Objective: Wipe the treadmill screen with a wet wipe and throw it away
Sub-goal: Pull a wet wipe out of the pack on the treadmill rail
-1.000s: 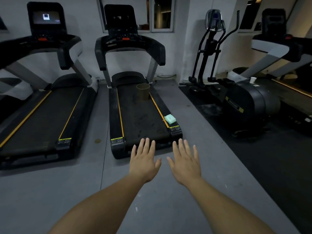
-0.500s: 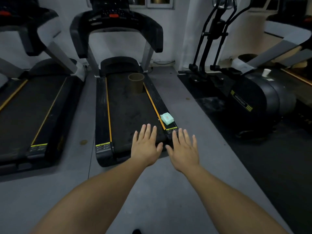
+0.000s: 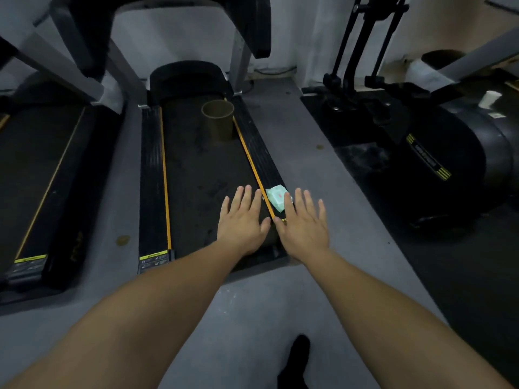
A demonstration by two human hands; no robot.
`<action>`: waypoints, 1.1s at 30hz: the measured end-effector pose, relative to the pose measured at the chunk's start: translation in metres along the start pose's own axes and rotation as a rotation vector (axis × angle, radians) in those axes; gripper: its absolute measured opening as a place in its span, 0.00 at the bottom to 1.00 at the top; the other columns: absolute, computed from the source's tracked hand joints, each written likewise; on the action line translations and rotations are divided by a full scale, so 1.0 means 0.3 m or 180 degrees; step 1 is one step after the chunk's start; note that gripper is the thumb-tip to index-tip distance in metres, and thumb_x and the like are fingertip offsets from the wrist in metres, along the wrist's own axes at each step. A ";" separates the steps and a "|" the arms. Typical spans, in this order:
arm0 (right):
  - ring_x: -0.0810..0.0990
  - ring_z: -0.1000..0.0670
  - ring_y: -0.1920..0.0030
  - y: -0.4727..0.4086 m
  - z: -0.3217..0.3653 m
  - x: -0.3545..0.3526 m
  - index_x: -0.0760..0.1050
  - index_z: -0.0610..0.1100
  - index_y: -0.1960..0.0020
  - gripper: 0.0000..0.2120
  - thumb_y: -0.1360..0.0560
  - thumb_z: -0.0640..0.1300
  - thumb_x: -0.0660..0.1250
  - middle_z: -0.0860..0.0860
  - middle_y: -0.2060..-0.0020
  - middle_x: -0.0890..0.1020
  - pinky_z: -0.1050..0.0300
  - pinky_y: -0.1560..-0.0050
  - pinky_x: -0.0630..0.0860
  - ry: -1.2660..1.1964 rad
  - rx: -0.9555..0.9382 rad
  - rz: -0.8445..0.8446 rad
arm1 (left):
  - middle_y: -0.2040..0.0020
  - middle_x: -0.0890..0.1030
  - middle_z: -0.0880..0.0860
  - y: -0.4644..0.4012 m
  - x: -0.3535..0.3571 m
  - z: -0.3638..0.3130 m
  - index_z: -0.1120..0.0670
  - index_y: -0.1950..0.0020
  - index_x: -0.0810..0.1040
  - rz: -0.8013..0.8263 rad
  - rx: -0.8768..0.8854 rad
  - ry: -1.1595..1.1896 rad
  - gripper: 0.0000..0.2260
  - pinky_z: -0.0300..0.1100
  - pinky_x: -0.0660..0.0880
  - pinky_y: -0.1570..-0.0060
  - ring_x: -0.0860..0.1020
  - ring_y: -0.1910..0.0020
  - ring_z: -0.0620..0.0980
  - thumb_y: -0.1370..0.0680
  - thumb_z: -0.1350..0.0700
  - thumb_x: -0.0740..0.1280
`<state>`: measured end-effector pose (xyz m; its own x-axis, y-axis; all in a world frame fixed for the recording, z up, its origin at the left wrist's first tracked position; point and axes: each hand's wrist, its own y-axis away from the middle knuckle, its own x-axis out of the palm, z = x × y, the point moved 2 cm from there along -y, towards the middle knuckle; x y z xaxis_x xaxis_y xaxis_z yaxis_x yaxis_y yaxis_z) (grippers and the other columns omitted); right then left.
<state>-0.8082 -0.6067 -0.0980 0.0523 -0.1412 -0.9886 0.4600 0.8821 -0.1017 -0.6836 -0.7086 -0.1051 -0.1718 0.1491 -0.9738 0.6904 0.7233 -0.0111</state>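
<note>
Reaching forward with both arms toward the rear end of the middle treadmill (image 3: 207,175). Left hand (image 3: 243,220) flat and spread, palm down, holding nothing, hovering over the dark belt. Right hand (image 3: 303,223) likewise flat, fingers splayed, empty, just beside the left, thumbs nearly touching. Pale green wet wipe pack (image 3: 276,196) lying on the black side rail just ahead of the right hand, its near edge covered by the index fingertip; contact or mere overlap cannot be told. Brown cylindrical bin (image 3: 218,119) standing upright on the belt, well ahead of the left hand. Treadmill screen out of view above.

Judged step: picking up the pack, no wipe drawn yet, so the task barely begun.

Possible trouble from here:
- Pack sitting near the outer edge of the narrow rail; a flat-handed nudge instead of a pinch likely to slide it off onto the grey floor (image 3: 309,141) beyond the right hand.
- Soft pouch likely to crumple under a hard squeeze, pulling several wipes out at once.
- Dim light and a dusty belt: a dropped wipe would pick up grit and smear the screen.
- Light open bin easily tipped by a careless step onto the belt.
</note>
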 end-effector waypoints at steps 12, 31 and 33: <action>0.49 0.42 0.19 -0.592 -0.288 0.201 0.50 0.45 0.19 0.33 0.18 0.61 0.50 0.43 0.19 0.55 0.38 0.21 0.46 -0.0015 -0.0245 0.0423 | 0.15 0.45 0.54 -0.590 0.165 -0.019 0.51 0.16 0.45 0.0294 -0.0422 0.0085 0.32 0.57 0.42 0.20 0.40 0.17 0.52 0.16 0.40 0.51; 0.50 0.42 0.19 -1.286 -0.455 0.968 0.51 0.44 0.19 0.36 0.20 0.63 0.41 0.41 0.20 0.56 0.39 0.21 0.46 -0.0223 0.0253 0.1204 | 0.16 0.40 0.55 -1.460 0.777 0.328 0.53 0.17 0.39 0.1263 -0.0243 -0.0027 0.39 0.55 0.43 0.20 0.38 0.18 0.53 0.19 0.41 0.58; 0.51 0.41 0.19 -1.324 -0.507 1.107 0.52 0.43 0.19 0.37 0.22 0.63 0.40 0.41 0.20 0.57 0.39 0.21 0.48 -0.0239 0.0302 0.1250 | 0.16 0.39 0.55 -1.524 0.912 0.342 0.53 0.17 0.39 0.1366 -0.0252 -0.0004 0.41 0.55 0.43 0.20 0.38 0.18 0.53 0.19 0.41 0.59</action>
<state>-1.1084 -0.9355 -0.4028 0.3032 0.1626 -0.9390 0.4717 0.8305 0.2962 -0.9742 -1.0675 -0.3899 0.1199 0.4468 -0.8866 0.6431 0.6453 0.4122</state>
